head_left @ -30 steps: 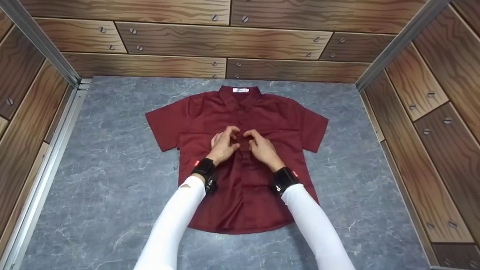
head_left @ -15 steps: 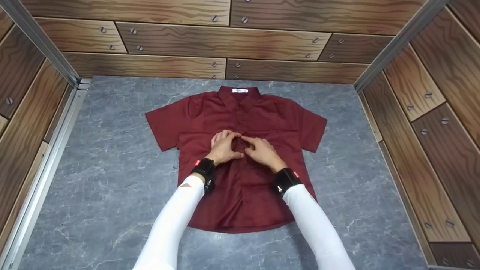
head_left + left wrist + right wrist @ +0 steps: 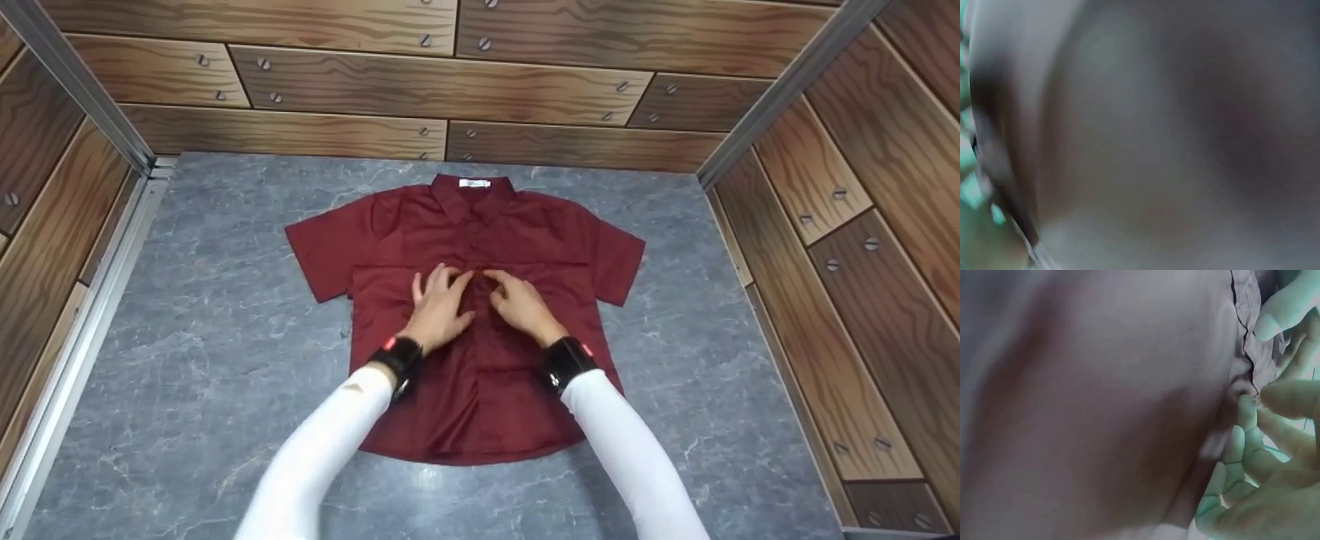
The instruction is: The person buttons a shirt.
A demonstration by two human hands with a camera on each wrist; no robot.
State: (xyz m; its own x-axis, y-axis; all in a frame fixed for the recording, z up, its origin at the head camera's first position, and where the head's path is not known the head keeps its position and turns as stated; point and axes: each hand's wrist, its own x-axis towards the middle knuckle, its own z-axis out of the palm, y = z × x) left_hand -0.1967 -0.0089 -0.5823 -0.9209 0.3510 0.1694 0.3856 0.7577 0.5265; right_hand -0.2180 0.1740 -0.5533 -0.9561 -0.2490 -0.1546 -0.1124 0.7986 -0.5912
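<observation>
A dark red short-sleeved button-up shirt lies front side up, with its collar at the far end. On the left of the button placket, my left hand lies over the cloth with its fingers spread and fairly straight. Across from it, my right hand pinches the placket at mid-chest, thumb and index finger close together. The right wrist view shows fingertips around the wavy placket edge; a button there is too unclear to make out. Blurred cloth fills most of the left wrist view.
The shirt rests on a grey marbled surface. Wood-patterned walls enclose it at the back and both sides, with metal strips along the corners. A white label sits inside the collar.
My hands came together at the placket, then the left hand drew slightly back and its fingers spread. My right hand stays at the same spot. The head view has shifted slightly.
</observation>
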